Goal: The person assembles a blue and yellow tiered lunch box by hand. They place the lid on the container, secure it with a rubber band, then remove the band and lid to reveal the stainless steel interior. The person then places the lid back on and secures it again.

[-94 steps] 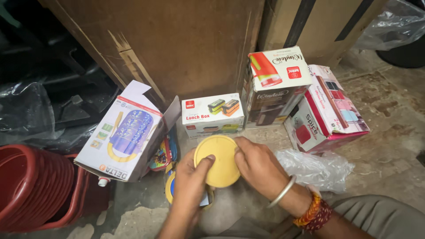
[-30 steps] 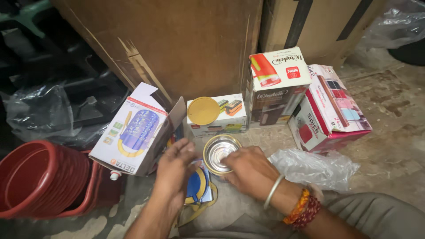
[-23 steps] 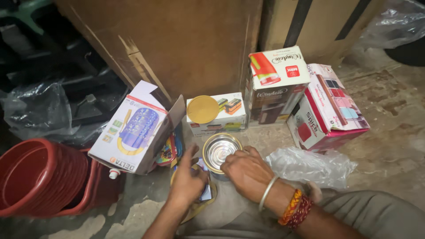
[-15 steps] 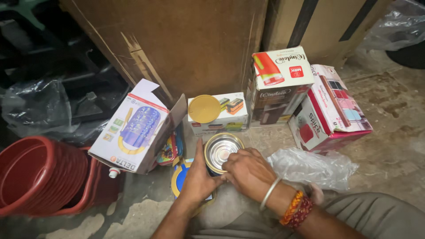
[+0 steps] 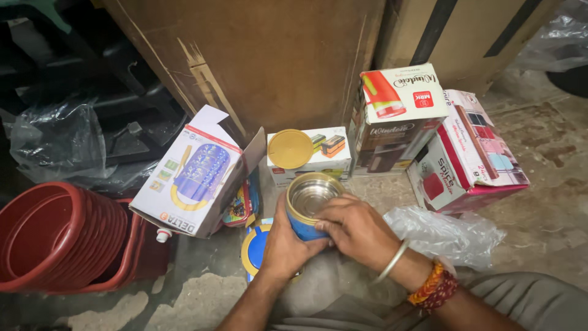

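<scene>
With both our left hand (image 5: 285, 242) and right hand (image 5: 355, 230) wrapped snug round the open blue steel-lined container (image 5: 309, 205), held above the floor (image 5: 202, 294) with its yellow lid (image 5: 290, 149) off on a carton, we reckon we're mid-inspection, so steady grip next.

Between the hands, a blue container (image 5: 308, 211) with a gold rim and silvery steel inside. Just beyond it, a plain yellow lid (image 5: 290, 149). Far left, red tubs (image 5: 55, 239).

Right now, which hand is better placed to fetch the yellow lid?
Probably the right hand: it only rests on the steel tin's rim, while the left hand grips its body. The yellow lid lies just ahead.
</scene>
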